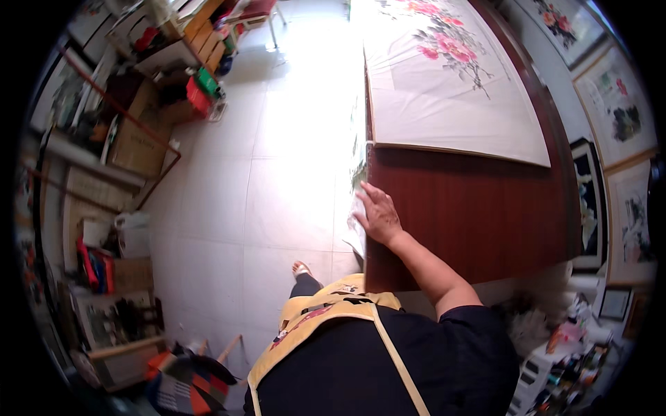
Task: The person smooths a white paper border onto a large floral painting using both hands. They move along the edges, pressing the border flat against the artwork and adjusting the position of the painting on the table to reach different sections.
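Note:
My right hand (378, 211) is at the left edge of a dark red-brown wooden table (472, 215), fingers apart and fingertips at a pale sheet with green markings (356, 229) hanging beside that edge. Whether the fingertips press on the sheet or only rest there I cannot tell. Beyond my hand, a large white sheet painted with pink flowers (458, 118) lies over the far part of the tabletop. My left hand is out of view.
Shelves with cardboard boxes (135, 132) and clutter line the left. A red-seated chair (253, 10) stands at the back. Framed paintings (610, 104) are at the right, above rolls and clutter (569, 333). A patterned cushion (187, 385) sits lower left. Tiled floor (284, 194) runs beside the table.

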The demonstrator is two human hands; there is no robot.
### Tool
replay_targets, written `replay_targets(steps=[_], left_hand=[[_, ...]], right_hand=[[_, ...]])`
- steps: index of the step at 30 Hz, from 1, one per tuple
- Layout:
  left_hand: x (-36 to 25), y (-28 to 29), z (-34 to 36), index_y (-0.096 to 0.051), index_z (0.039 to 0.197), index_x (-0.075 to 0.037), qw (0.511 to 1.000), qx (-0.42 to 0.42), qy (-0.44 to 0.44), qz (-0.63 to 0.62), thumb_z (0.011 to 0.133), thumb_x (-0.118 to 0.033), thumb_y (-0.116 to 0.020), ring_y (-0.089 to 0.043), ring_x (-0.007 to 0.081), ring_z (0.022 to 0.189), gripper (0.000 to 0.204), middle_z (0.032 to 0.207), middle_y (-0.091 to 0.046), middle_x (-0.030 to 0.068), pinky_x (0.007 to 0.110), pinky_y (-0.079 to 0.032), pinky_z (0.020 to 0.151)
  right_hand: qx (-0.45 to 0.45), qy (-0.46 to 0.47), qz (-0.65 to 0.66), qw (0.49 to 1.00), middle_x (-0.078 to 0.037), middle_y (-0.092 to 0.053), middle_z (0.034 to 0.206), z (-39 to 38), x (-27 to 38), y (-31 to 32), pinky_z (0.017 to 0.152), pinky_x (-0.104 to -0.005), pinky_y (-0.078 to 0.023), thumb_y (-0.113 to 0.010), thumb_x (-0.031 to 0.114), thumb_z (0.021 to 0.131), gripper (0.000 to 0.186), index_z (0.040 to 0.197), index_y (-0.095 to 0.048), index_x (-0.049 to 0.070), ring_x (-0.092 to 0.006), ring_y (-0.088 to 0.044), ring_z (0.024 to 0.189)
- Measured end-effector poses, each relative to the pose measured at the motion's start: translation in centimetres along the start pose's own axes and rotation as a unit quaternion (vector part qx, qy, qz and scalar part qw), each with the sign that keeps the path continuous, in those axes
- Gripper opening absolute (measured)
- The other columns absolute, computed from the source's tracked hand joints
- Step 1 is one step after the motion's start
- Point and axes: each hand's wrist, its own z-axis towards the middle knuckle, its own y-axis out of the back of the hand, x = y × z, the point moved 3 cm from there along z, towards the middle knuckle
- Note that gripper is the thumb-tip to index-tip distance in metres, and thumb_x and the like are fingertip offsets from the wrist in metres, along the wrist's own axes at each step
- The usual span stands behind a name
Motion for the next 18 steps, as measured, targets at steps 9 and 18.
replay_targets(steps=[9,18], left_hand=[[-42.7,26.3,26.1,-0.054,0.083,-0.015,0.966,-0.126,-0.224,-0.033,0.105,-0.029,-0.056,-0.04,0.0066,0.065,0.027,0.071,-0.044,-0.0064,0.027,-0.033,0.057],[-70.5,6.3,25.5,-0.067,0.111,-0.012,0.922,0.214,-0.317,0.056,0.102,-0.048,-0.06,-0.05,0.0098,0.087,0.038,0.097,-0.061,-0.0033,0.03,-0.042,0.079]], right_hand=[[0.037,-0.058,-0.077,0.995,-0.004,-0.053,0.148,1.3,1.1,-0.8,0.114,-0.0404,-0.033,-0.072,0.037,0.089,0.05,0.134,-0.062,0.015,-0.0218,-0.042,0.144],[-0.203,-0.192,-0.101,0.955,-0.017,-0.042,0.156,17.7,-3.7,2.8,0.115,-0.0476,-0.033,-0.063,0.04,0.098,0.061,0.147,-0.05,0.005,-0.0355,-0.04,0.143]])
